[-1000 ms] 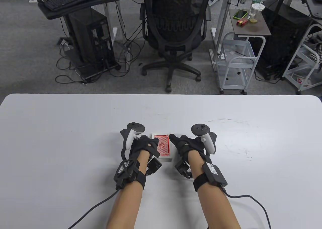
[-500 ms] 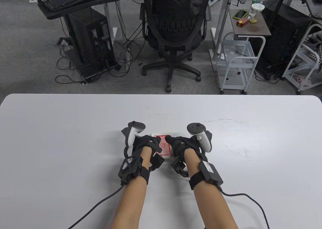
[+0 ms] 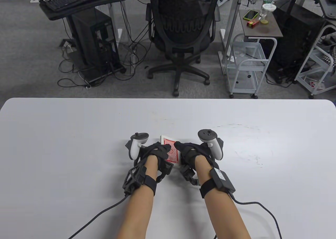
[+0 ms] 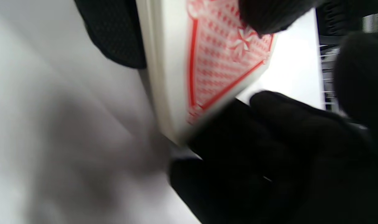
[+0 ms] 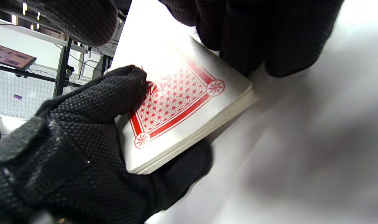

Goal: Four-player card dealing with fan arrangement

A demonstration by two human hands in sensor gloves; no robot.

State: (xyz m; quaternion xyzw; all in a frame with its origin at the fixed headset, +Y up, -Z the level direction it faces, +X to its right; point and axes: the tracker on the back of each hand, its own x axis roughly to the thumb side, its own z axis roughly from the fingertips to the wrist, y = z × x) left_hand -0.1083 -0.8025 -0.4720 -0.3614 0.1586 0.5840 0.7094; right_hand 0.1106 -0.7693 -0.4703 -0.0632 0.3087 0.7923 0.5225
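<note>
A deck of red-backed cards sits between both gloved hands near the table's front middle. My left hand grips it, thumb on the top card and fingers under its lower edge, as the right wrist view shows around the deck. My right hand pinches the deck from the other side, its fingers curled against the far edge. In the left wrist view the deck is tilted and blurred, raised off the white table. I see no dealt cards on the table.
Cables trail from both wrists toward the table's front edge. Beyond the far edge stand a black office chair, a white wire cart and a computer tower.
Both hands have closed in on the deck. It lay flat on the table a second ago; now it is tilted and raised in their grip.
</note>
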